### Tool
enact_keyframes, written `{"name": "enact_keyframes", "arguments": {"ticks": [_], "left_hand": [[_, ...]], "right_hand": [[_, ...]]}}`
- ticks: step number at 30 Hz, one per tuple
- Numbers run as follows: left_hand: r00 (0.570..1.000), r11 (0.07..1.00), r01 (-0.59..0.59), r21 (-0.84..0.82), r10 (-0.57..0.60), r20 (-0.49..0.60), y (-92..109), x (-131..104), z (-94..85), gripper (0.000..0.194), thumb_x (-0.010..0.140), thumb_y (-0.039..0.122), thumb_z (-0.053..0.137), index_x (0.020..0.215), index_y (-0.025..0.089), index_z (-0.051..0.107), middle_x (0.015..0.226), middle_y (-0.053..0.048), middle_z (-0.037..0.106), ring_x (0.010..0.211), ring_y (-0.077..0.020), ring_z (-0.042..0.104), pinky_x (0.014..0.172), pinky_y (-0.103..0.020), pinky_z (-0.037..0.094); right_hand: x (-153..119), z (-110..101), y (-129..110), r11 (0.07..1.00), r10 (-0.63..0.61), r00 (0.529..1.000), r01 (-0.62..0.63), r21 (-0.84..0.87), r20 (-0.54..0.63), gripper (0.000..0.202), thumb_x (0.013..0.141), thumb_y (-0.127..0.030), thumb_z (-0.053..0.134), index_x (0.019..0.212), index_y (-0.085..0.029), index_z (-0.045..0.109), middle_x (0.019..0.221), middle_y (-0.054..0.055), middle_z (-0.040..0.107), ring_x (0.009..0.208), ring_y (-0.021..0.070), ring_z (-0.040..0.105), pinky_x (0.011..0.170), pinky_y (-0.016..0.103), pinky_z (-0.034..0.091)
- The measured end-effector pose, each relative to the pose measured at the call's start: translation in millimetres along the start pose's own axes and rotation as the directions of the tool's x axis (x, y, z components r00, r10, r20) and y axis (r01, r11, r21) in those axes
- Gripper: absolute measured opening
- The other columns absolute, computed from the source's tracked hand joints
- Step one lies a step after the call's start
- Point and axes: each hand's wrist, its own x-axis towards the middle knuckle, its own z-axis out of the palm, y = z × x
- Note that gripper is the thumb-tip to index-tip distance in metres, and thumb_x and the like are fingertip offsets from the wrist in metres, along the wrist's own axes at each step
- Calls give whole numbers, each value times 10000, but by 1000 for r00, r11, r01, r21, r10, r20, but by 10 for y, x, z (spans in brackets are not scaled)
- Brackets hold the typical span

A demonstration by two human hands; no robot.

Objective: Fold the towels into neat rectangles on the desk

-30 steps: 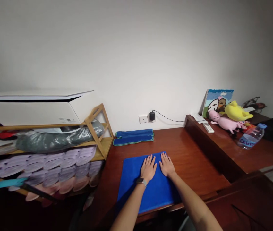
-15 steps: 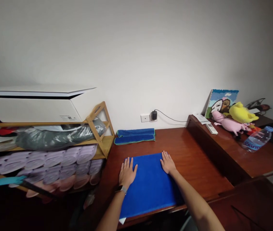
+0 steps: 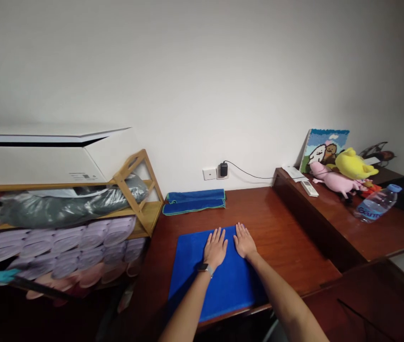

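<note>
A bright blue cloth (image 3: pixel 230 280) lies spread flat on the reddish-brown wooden desk (image 3: pixel 280 228), reaching its front edge. My left hand (image 3: pixel 216 248) rests palm down on the upper middle of the cloth, fingers extended, a watch on the wrist. Close to its right, my right hand (image 3: pixel 245 241) lies flat at the cloth's upper right corner, with fingers stretched out. The two hands do not touch. Against the wall, a folded darker blue cloth with green edging (image 3: pixel 194 202) sits at the back left of the desk.
On the left stands a wooden rack (image 3: pixel 152 216) with lilac slippers (image 3: pixel 66 241) and a white box (image 3: pixel 38 164). A raised surface at right holds a bottle (image 3: pixel 376 205), a remote (image 3: pixel 309 188) and plush toys (image 3: pixel 354 165). A black plug (image 3: pixel 223 169) trails a cable along the wall.
My left hand has moved right from the cloth's upper left corner to nearer my right hand. My right hand stays at the upper right corner. The view has shifted slightly.
</note>
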Motion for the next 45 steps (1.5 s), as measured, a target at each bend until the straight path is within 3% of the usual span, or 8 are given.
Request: {"name": "enact_keyframes", "arguments": {"ticks": [6, 9, 20, 27, 30, 35, 39, 45], "left_hand": [[975, 972, 218, 86, -214, -52, -964, -407, -241, 674, 1099, 474, 271, 1661, 158, 468, 1732, -171, 463, 1618, -344, 423, 1333, -594, 312], [969, 961, 244, 131, -237, -66, -1203, -524, -308, 699, 1097, 489, 258, 1656, 125, 466, 1741, -170, 451, 1628, -321, 410, 1344, -544, 305], [974, 968, 213, 129, -201, -100, -1091, -471, -383, 675, 1088, 425, 282, 1650, 104, 470, 1711, -200, 487, 1612, -337, 435, 1343, -585, 292], [999, 997, -13, 73, 15, -37, -40, -75, -10, 617, 1114, 415, 269, 1653, 207, 486, 1728, -89, 487, 1620, -251, 426, 1340, -480, 332], [1000, 998, -19, 57, 19, -15, 170, -9, 119, 587, 1107, 420, 321, 1636, 258, 515, 1703, -72, 525, 1596, -255, 464, 1324, -490, 361], [985, 982, 169, 87, -166, -44, -533, -281, -119, 654, 1097, 464, 312, 1651, 162, 485, 1723, -180, 469, 1607, -363, 438, 1323, -621, 322], [952, 940, 304, 154, -297, -71, -1093, -507, -335, 681, 1093, 477, 304, 1668, 143, 451, 1747, -170, 436, 1629, -333, 404, 1346, -568, 297], [950, 935, 311, 173, -300, -87, -1072, -517, -311, 679, 1089, 458, 310, 1660, 122, 459, 1745, -180, 437, 1627, -332, 410, 1344, -557, 307]], "right_hand": [[7, -7, -7, 1000, 17, 1000, -17, -12, 16, 695, 1127, -395, 222, 1737, -68, 274, 1807, 117, 233, 1689, 243, 221, 1369, 397, 200], [7, -79, -29, 1000, 24, 998, -24, -3, 50, 701, 1123, -387, 222, 1738, -53, 259, 1810, 125, 215, 1693, 243, 205, 1370, 401, 191], [-227, -183, -70, 1000, 29, 995, -29, 0, 92, 693, 1132, -392, 194, 1745, -72, 231, 1813, 116, 203, 1699, 232, 173, 1372, 422, 174], [-242, -197, -76, 1000, 13, 998, -15, 27, 63, 698, 1129, -387, 194, 1735, -44, 248, 1811, 112, 197, 1701, 234, 160, 1380, 413, 158], [-238, -185, -65, 999, 11, 998, -13, 36, 60, 698, 1128, -388, 188, 1736, -50, 249, 1813, 103, 194, 1701, 227, 156, 1381, 408, 152], [-230, -132, -38, 999, 25, 998, -27, 24, 63, 706, 1131, -413, 161, 1743, -69, 229, 1815, 94, 198, 1702, 217, 156, 1380, 413, 155], [-211, -148, -51, 999, 42, 995, -42, 3, 88, 702, 1122, -400, 189, 1748, -84, 225, 1815, 91, 199, 1701, 217, 161, 1377, 420, 161], [-79, -259, -108, 998, 59, 994, -61, 11, 94, 699, 1118, -388, 197, 1745, -82, 246, 1809, 106, 207, 1700, 221, 170, 1377, 420, 124]]}}
